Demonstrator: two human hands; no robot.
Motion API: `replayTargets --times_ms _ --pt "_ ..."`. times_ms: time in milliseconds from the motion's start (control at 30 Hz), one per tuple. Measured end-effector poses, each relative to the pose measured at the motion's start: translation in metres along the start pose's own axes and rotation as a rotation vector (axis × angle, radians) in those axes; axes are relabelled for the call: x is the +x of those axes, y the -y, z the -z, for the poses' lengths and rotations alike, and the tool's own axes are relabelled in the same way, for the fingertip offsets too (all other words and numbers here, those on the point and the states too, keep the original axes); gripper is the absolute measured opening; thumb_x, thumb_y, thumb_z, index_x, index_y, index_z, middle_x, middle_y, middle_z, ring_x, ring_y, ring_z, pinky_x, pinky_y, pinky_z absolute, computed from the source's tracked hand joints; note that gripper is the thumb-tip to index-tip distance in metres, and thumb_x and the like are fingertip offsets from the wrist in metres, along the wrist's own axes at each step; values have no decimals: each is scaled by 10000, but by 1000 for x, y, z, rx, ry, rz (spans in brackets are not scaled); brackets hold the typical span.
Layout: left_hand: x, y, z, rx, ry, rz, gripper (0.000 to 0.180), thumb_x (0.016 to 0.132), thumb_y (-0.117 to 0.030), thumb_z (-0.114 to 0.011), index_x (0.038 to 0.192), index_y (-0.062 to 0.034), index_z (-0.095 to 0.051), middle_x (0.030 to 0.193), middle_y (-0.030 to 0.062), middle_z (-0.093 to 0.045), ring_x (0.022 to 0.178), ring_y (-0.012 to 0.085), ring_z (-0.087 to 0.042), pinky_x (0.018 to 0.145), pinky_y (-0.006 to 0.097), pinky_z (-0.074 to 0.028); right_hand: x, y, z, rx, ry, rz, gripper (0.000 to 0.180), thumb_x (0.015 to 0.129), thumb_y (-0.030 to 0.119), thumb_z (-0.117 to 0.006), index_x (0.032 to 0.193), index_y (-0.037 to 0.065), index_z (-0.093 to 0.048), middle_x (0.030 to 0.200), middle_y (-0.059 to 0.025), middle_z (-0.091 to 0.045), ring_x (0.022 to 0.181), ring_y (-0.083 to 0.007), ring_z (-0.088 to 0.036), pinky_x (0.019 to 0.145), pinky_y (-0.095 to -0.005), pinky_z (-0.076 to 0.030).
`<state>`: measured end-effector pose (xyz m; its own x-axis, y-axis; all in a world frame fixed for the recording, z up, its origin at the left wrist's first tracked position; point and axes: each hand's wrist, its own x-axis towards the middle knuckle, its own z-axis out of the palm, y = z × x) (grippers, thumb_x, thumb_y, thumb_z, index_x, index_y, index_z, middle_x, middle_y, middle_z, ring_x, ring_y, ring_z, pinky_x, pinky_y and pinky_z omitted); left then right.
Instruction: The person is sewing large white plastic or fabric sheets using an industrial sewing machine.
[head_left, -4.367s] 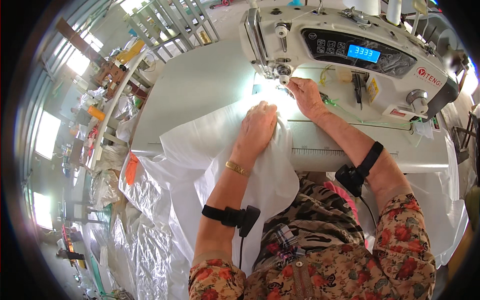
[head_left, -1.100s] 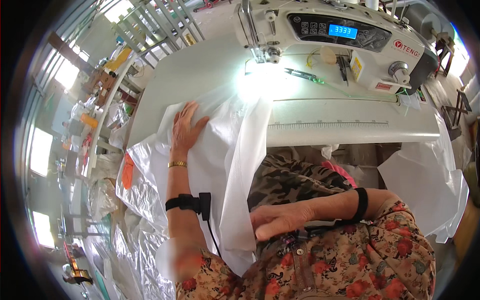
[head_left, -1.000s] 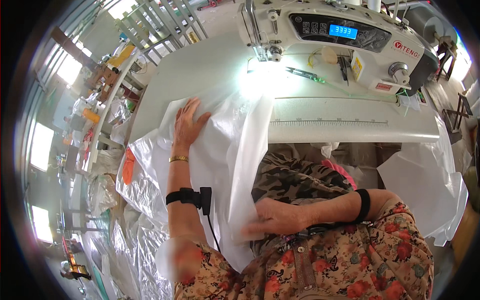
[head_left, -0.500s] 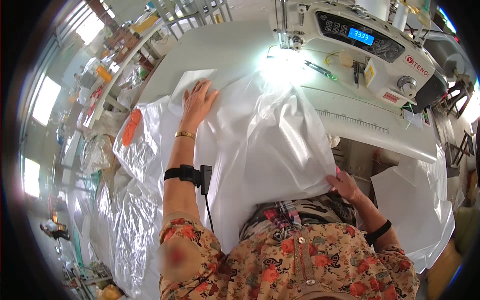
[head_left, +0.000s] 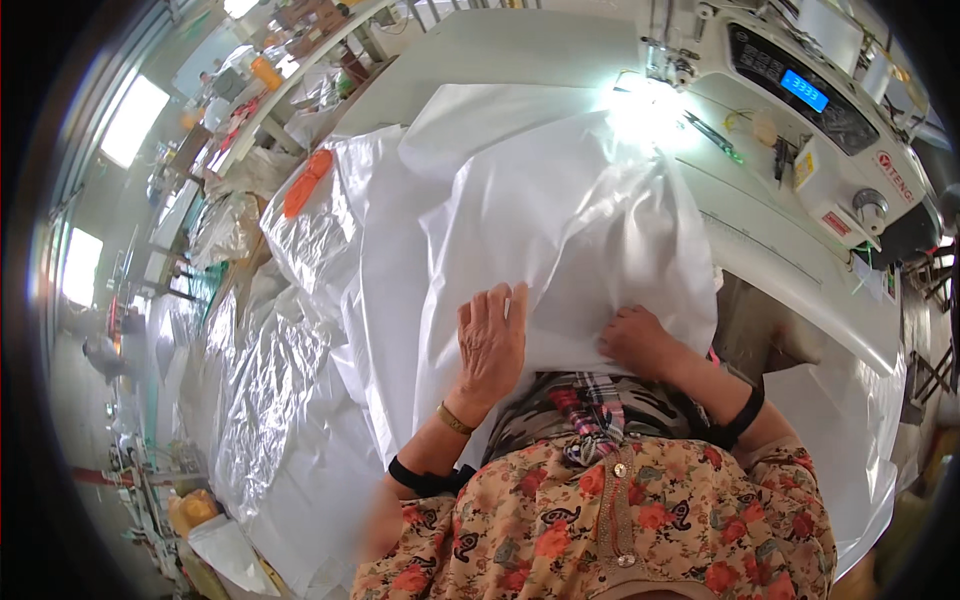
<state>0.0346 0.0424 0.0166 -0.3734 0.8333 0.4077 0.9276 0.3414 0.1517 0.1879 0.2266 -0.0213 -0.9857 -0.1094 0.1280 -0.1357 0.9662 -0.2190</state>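
Observation:
A large glossy white plastic sheet (head_left: pixel 560 220) spreads over the sewing table and my lap, its far part running under the bright light by the sewing machine's (head_left: pixel 810 110) needle area. My left hand (head_left: pixel 492 335) lies on the near part of the sheet, open, with its fingers stretched forward and the thumb side toward the middle. To its right, my right hand (head_left: pixel 638 340) is on the same sheet near my lap, fingers curled down into the material. Its fingertips are partly hidden. The needle itself is lost in the glare.
More shiny plastic sheeting (head_left: pixel 280 400) is heaped on the left, with an orange bundle (head_left: pixel 308 184) on it. Another white sheet (head_left: pixel 830 430) hangs at the right. A pen-like tool (head_left: pixel 712 136) and small dark clippers (head_left: pixel 781 158) lie by the machine.
My left hand has come back from the far left of the sheet toward my lap. My right hand has moved left from the sheet's right edge. The view has shifted.

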Motion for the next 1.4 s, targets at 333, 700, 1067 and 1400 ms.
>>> replayTargets --times_ms 333,700,1067,1400 --pt "-4 31 35 7 -170 11 314 794 75 -590 1077 -44 -658 997 77 -569 881 252 -562 799 384 -458 69 -14 -5 1534 -516 -734 211 893 261 -671 1004 85 -641 971 -42 -669 838 -155 -611 783 -304 -459" --pt "33 49 85 77 4 -191 155 771 24 -611 903 -36 -666 922 80 -544 849 243 -551 817 380 -427 48 55 23 1516 109 23 98 941 114 -624 964 64 -705 1023 -32 -683 997 -108 -601 943 -296 -456" --pt "65 49 118 -623 64 -261 54 868 -33 -637 858 8 -604 868 94 -588 811 229 -573 741 309 -451 25 32 50 1270 -455 -485 155 954 181 -613 996 36 -648 899 -19 -650 815 -93 -577 763 -272 -480" --pt "87 40 131 -686 177 -76 87 947 -45 -511 1005 1 -558 679 106 -540 615 220 -513 611 321 -418 68 17 131 -140 -258 46 315 831 68 -624 1133 -20 -602 776 -107 -661 715 -291 -662 658 -381 -517"
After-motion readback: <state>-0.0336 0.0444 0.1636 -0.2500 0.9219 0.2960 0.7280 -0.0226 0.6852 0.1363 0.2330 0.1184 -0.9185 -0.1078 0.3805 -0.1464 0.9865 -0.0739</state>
